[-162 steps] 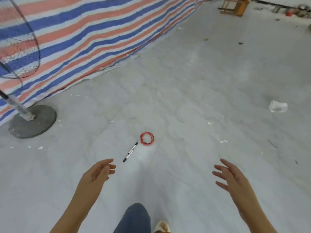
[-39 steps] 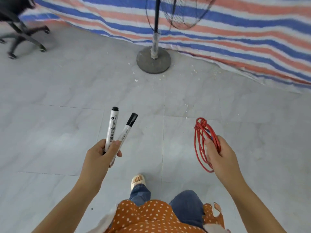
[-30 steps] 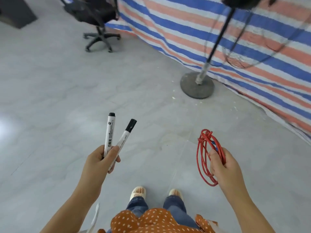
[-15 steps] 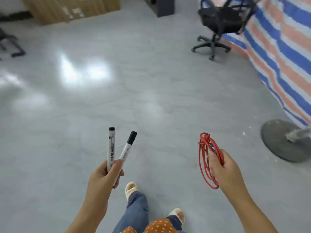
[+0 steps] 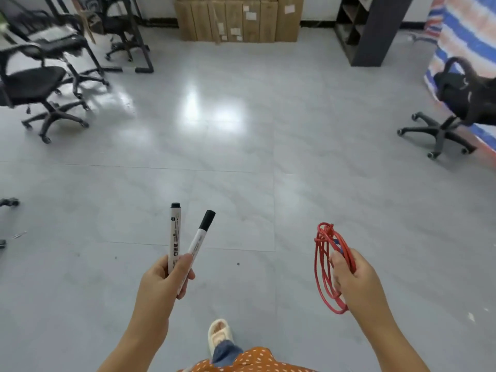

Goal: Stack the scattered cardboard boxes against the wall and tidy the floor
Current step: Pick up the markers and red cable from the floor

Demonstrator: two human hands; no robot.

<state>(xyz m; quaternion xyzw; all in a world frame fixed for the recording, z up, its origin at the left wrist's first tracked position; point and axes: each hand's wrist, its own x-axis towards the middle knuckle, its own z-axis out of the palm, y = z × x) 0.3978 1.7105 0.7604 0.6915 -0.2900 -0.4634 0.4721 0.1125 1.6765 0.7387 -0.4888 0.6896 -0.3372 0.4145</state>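
Observation:
My left hand grips two white markers with black caps, both pointing up and away from me. My right hand holds a coil of red cable that hangs in loops below my fingers. Far ahead, a row of flat cardboard boxes stands upright against the back wall, with white labels on them.
Black office chairs and a desk frame crowd the left side. A dark shelf unit stands at the back right, with another black chair in front of a striped tarp. Grey tiled floor stretches ahead.
I have turned left, away from the fan and tarp, so the cardboard boxes at the back wall now face me. Both hands keep their hold on the markers and the cable.

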